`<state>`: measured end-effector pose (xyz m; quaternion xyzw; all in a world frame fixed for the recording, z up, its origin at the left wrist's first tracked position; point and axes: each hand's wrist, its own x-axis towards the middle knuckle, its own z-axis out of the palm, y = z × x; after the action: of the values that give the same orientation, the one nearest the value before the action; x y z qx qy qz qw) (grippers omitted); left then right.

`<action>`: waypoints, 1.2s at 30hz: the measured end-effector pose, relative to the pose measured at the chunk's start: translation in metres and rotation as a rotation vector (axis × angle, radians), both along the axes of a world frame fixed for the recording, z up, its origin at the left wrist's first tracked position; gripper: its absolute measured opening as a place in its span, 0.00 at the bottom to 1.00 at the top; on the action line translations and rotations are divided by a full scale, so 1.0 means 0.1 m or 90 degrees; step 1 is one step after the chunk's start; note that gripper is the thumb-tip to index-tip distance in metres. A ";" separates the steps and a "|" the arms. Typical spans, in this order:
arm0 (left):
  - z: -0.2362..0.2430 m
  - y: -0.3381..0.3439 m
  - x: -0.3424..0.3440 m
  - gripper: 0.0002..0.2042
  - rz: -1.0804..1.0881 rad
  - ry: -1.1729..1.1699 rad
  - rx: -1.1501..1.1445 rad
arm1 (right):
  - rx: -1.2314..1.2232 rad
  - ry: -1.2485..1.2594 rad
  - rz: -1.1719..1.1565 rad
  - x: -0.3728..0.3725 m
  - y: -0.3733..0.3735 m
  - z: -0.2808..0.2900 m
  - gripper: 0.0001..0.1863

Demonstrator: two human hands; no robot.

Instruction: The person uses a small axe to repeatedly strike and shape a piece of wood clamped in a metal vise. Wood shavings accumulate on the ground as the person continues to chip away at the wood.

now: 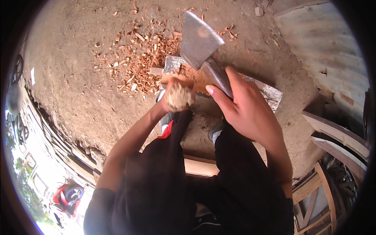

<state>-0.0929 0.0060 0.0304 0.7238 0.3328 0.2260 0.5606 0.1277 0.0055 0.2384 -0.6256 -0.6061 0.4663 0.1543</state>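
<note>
My right hand (246, 103) is closed round the dark handle of a hatchet (200, 41), its broad steel blade raised above a low wooden plank. Closed on a piece of wood (181, 98), my left hand (169, 88) keeps it upright over the plank; the rough, frayed end grain faces up at me. Most of the left fingers are hidden behind that wood. Beneath both hands lies the low plank (270, 94), with chipped white paint at its ends and bare, cut wood in the middle. The lower end of the held piece cannot be seen.
Curled wood shavings (143, 62) cover the dirt floor beyond the plank. My shoes and black-trousered legs are close under my hands. A corrugated metal sheet (325, 43) leans at the far right, with boards (337, 135) and a wooden frame (313, 192) nearer. A red motorcycle (66, 197) stands outside, left.
</note>
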 end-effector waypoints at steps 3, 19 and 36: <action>-0.06 -0.06 -0.14 0.10 -0.021 0.016 0.146 | 0.039 0.008 -0.021 0.12 -0.09 0.00 0.18; 0.02 0.34 0.11 0.10 0.222 0.079 -0.259 | 0.004 0.050 -0.055 0.17 -0.09 0.04 0.15; 0.12 0.44 0.16 0.09 0.270 0.005 -0.278 | 0.025 0.109 -0.115 0.10 0.14 0.47 0.12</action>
<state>-0.0770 0.0504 0.0422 0.5017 0.5193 0.2584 0.6417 0.1377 0.0198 0.2859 -0.6322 -0.5412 0.4901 0.2592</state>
